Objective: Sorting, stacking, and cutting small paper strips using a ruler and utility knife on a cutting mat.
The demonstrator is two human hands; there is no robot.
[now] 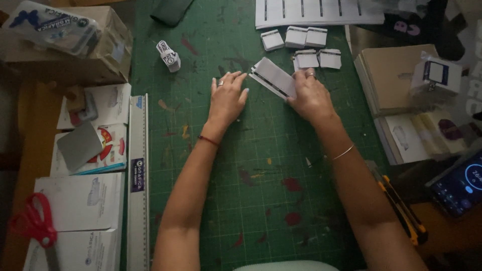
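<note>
My right hand (311,95) presses down on a white folded card piece (271,76) with a dark stripe, lying tilted on the green cutting mat (251,165). My left hand (227,98) rests flat on the mat just left of the piece, fingers spread, fingertips near its left end. Several small folded white card pieces (301,45) lie in two rows beyond my hands. A printed white sheet (316,11) lies at the mat's far edge.
A metal ruler (137,180) runs along the mat's left edge. Red scissors (35,226) lie on white cards at lower left. A yellow-black utility knife (401,208) and a phone (459,183) sit right. A small printed paper roll (169,54) and cardboard boxes (95,55) lie far left.
</note>
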